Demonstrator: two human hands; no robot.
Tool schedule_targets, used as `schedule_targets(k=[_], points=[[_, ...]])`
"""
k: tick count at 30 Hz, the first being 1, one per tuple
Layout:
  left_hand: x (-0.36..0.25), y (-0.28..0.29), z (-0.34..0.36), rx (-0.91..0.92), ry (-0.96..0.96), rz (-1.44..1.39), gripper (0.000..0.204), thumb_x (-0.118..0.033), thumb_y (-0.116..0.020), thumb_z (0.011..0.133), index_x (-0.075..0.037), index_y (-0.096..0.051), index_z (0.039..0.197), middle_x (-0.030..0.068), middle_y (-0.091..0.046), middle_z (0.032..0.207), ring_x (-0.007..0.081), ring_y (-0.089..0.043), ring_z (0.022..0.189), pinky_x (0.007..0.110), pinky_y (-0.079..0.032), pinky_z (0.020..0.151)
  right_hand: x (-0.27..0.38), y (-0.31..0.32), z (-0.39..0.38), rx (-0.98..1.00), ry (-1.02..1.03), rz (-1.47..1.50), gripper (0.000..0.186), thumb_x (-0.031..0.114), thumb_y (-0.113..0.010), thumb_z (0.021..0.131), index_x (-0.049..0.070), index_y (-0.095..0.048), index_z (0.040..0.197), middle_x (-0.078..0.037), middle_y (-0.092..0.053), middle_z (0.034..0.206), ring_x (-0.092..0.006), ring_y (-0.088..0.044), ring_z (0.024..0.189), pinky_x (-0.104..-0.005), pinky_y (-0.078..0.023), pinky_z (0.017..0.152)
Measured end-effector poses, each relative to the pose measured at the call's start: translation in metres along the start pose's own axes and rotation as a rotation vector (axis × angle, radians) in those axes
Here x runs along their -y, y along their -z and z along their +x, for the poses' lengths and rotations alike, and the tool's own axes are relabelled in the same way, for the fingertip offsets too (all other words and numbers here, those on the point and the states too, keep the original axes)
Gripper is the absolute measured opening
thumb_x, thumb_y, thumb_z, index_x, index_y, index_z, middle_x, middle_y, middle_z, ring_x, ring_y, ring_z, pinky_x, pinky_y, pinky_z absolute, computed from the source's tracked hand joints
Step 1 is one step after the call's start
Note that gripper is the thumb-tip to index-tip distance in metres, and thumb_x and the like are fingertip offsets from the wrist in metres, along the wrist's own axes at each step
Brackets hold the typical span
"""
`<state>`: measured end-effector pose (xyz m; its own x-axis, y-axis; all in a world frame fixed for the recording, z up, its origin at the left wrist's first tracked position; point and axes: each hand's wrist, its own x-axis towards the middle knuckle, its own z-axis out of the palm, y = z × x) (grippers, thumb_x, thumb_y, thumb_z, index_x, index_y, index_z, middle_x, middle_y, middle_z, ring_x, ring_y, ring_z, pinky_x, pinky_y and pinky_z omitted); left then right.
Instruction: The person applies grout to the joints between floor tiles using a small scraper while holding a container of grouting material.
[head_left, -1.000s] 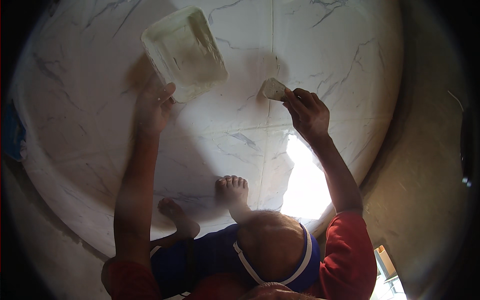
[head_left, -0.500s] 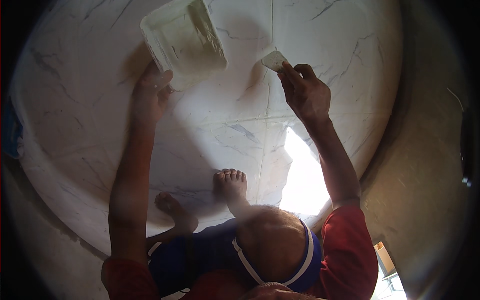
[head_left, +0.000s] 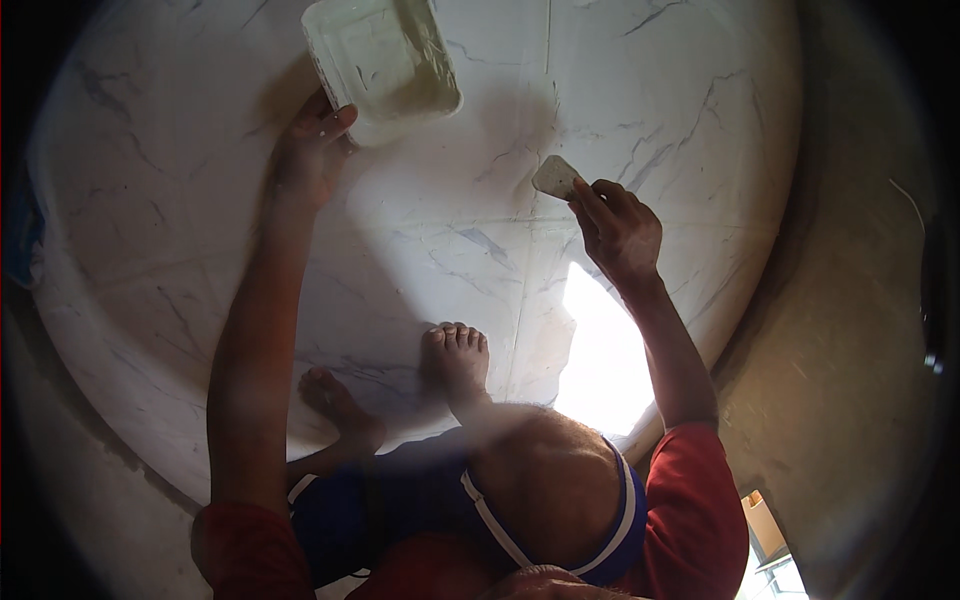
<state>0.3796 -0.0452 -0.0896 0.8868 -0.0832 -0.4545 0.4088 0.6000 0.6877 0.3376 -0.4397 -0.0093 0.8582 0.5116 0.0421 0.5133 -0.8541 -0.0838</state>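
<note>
In my left hand [head_left: 318, 150] is a shallow white plastic tub [head_left: 385, 70], gripped at its near left corner with the thumb over the rim. Pale, wet-looking residue coats its inside. My right hand [head_left: 622, 232] pinches a small, flat, greyish scraper-like piece [head_left: 556, 178] with rounded corners between thumb and fingers. The piece is close over a joint line of the white, grey-veined tile floor [head_left: 690, 130]; I cannot tell whether it touches. Between my arms, my bare feet [head_left: 462, 355] rest on the tiles.
A bright patch of sunlight [head_left: 605, 360] lies on the tiles beside my right forearm. Walls [head_left: 830, 400] curve around the floor on both sides. A blue item [head_left: 22, 240] sits at the far left edge, partly cut off.
My right hand has come nearer to me with the scraper-like piece, along the joint line. My left hand and the tub have shifted slightly away and to the right.
</note>
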Motion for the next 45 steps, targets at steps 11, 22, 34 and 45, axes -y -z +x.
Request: schedule_targets(k=[11, 22, 34, 45], points=[[0.005, 0.005, 0.006, 0.013, -0.019, 0.007, 0.061, -0.019, -0.077, 0.091, -0.004, -0.052, 0.145, 0.0063, -0.066, 0.130, 0.0170, -0.066, 0.113, 0.035, -0.056, 0.094, -0.029, -0.020, -0.013, 0.003, -0.063, 0.125, 0.033, 0.020, -0.081, 0.086, 0.019, -0.073, 0.118, 0.000, -0.070, 0.101, -0.0180, -0.068, 0.079, -0.0339, -0.056, 0.064], [0.007, 0.016, 0.009, 0.075, 0.021, 0.059, 0.060, -0.019, -0.077, 0.091, -0.005, -0.054, 0.144, 0.0059, -0.065, 0.131, 0.0181, -0.065, 0.116, 0.037, -0.054, 0.099, 0.020, -0.012, 0.009, 0.130, -0.140, 0.047, 0.027, 0.026, -0.073, 0.096, 0.015, -0.069, 0.119, -0.005, -0.067, 0.096, -0.0235, -0.068, 0.057, -0.0373, -0.056, 0.049], [0.001, 0.007, 0.004, 0.078, -0.019, 0.094, 0.063, -0.027, -0.078, 0.091, -0.006, -0.055, 0.145, 0.0034, -0.069, 0.122, 0.0137, -0.066, 0.104, 0.031, -0.056, 0.084, 0.019, -0.005, -0.022, -0.016, -0.020, 0.152, 0.029, 0.023, -0.080, 0.089, 0.017, -0.074, 0.116, 0.000, -0.070, 0.100, -0.0170, -0.068, 0.072, -0.0314, -0.056, 0.057], [-0.002, 0.002, 0.003, 0.103, -0.011, 0.072, 0.065, -0.027, -0.078, 0.092, -0.005, -0.053, 0.147, 0.0060, -0.067, 0.128, 0.0161, -0.066, 0.109, 0.035, -0.056, 0.091, 0.003, -0.005, -0.036, 0.057, -0.108, 0.124, 0.033, 0.022, -0.080, 0.088, 0.021, -0.073, 0.120, 0.001, -0.068, 0.101, -0.0193, -0.069, 0.077, -0.0327, -0.057, 0.061]])
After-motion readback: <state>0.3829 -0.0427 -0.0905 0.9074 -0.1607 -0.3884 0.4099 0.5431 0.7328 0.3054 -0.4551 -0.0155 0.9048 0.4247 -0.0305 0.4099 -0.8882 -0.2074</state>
